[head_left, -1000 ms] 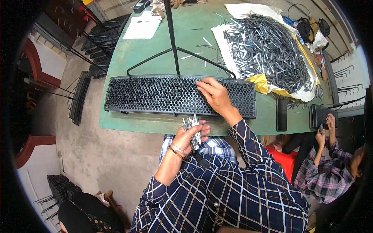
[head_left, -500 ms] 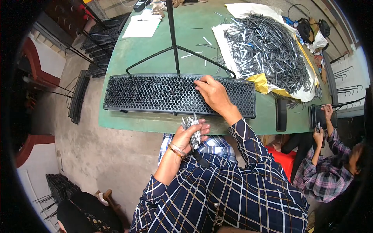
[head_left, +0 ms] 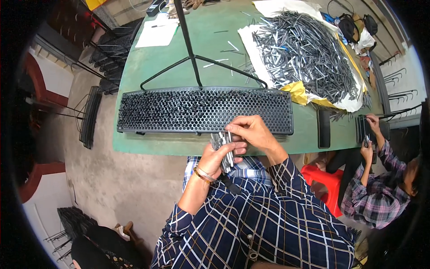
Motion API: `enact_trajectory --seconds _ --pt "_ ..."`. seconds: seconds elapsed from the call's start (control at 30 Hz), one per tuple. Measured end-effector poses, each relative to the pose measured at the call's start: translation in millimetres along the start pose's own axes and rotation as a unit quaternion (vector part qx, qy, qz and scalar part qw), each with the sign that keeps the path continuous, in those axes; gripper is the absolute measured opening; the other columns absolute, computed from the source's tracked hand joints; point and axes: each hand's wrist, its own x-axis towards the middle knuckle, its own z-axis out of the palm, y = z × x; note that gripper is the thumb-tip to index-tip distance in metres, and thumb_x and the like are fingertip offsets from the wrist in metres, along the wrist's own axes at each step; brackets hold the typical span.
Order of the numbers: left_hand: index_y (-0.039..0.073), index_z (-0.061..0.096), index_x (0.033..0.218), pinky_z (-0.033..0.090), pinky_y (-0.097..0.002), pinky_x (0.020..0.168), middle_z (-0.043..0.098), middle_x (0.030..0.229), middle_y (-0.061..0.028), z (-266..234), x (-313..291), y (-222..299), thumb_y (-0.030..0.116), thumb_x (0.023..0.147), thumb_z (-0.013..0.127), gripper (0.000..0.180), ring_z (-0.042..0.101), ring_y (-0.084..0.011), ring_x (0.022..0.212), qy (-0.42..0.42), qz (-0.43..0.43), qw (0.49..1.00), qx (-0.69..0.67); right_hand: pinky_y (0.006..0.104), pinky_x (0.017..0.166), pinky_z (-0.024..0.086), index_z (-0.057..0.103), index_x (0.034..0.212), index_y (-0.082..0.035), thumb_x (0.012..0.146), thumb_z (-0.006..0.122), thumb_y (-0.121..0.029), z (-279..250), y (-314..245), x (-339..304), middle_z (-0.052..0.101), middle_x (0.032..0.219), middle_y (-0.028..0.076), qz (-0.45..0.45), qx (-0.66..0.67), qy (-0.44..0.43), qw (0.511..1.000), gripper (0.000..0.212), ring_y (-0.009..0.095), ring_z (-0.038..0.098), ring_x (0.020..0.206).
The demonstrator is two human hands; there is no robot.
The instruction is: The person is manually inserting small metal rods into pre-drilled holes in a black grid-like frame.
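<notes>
Clamped in my left hand (head_left: 218, 154) is a bundle of thin grey metal pins (head_left: 223, 147), its grip closed around them just off the near edge of the green counter (head_left: 156, 62). My right hand (head_left: 253, 132) pinches the top of that bundle with its fingertips. Beyond lies the long black perforated tray (head_left: 197, 110). Farther right, a heap of grey pins (head_left: 309, 58) rests on white and yellow sheeting (head_left: 298, 92); a white paper sheet (head_left: 156, 33) lies far left. Bare counter stretches between them.
</notes>
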Motion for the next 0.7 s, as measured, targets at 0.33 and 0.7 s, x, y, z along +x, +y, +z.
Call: enact_trajectory --seconds 0.33,0.7 --pt "-0.002 0.054 0.110 0.058 -0.0327 0.066 0.065 0.100 -0.0184 -12.3 18.2 -13.9 0.007 0.087 0.058 0.025 0.066 -0.0220 0.084 0.051 -0.004 0.998 -0.036 0.0194 0.047 0.040 0.068 0.094 0.000 0.084 0.067 -0.014 -13.0 -16.2 29.2 0.065 0.074 0.001 -0.160 -0.097 0.247 0.951 0.017 0.003 0.050 0.053" --pt "-0.002 0.054 0.110 0.058 -0.0361 0.072 0.065 0.100 -0.0180 -20.9 16.4 -20.2 0.005 0.086 0.058 0.025 0.066 -0.0244 0.087 0.051 -0.030 0.996 -0.068 0.0242 0.054 0.045 0.066 0.093 -0.001 0.083 0.066 -0.008 -17.0 2.3 59.4 0.067 0.082 0.009 -0.331 -0.275 0.285 0.856 0.013 0.012 0.059 0.062"
